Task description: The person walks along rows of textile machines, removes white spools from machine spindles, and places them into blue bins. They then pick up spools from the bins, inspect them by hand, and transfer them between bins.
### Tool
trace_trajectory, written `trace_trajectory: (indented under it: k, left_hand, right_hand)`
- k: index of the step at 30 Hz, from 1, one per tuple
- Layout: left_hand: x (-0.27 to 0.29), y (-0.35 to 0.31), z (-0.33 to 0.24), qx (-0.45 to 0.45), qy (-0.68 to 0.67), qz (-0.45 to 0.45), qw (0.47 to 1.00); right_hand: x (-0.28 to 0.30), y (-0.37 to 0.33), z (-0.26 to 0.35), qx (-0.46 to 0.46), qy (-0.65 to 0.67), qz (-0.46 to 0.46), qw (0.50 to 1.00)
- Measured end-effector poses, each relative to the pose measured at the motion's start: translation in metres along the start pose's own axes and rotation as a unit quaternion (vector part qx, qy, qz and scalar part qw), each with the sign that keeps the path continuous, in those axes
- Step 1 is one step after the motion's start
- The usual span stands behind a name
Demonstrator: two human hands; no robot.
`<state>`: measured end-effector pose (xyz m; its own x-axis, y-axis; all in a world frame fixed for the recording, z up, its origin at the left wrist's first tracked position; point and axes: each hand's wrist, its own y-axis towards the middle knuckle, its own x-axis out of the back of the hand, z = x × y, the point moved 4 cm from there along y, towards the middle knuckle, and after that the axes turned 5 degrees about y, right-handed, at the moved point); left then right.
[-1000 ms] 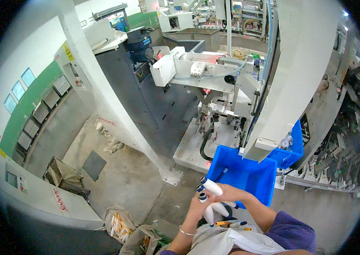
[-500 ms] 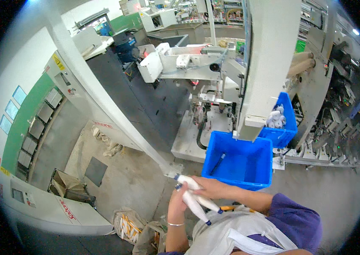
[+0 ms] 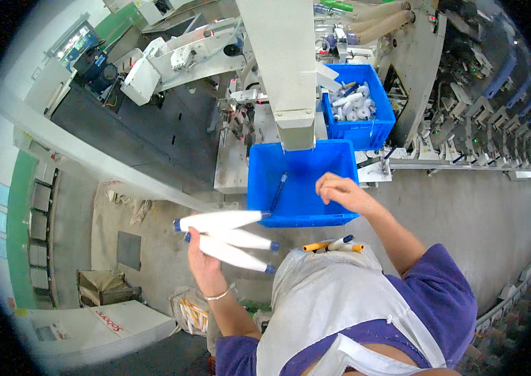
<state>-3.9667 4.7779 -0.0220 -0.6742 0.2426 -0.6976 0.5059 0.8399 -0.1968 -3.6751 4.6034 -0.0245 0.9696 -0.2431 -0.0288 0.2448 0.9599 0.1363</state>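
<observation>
In my left hand (image 3: 203, 258) is a fan of three white yarn bobbins (image 3: 224, 220) with dark blue tube ends, gripped near their left ends. They are held left of the apron, close to the near left corner of a blue bin (image 3: 303, 219). Over that bin's right part hovers my right hand (image 3: 340, 190), its fingers loosely bent and somewhat apart, with nothing seen in them. A dark slim tube (image 3: 278, 191) leans inside the bin. Yellow and white tubes (image 3: 334, 246) stick out of the top of my apron.
Behind stands another blue bin (image 3: 365, 133) filled with white bobbins. A pale machine column (image 3: 281, 69) comes down at the first bin's far edge. Machinery (image 3: 484, 113) lines the right. At lower left, a sack (image 3: 190, 313) holds yellow and white tubes.
My hands have parted: the right moved off the bobbins to above the bin, while the left carried them leftward and fanned them out. The view has shifted, bringing the bins nearer the middle.
</observation>
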Motion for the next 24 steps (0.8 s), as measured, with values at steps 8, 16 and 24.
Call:
trace_trajectory:
  k: [8,16,24]
  left_hand:
    - [-0.028,-0.003,0.028,0.001,-0.008,0.013,1.0]
    - [-0.046,-0.011,0.041,0.011,0.013,0.037,0.999]
    - [-0.051,-0.023,0.049,0.035,0.026,0.069,0.997]
  right_hand:
    - [0.051,-0.025,0.0,-0.032,0.415,-0.094,0.904]
    - [-0.013,-0.021,-0.017,-0.159,0.159,0.04,0.974]
    - [-0.047,-0.01,0.015,-0.057,0.049,0.161,0.984]
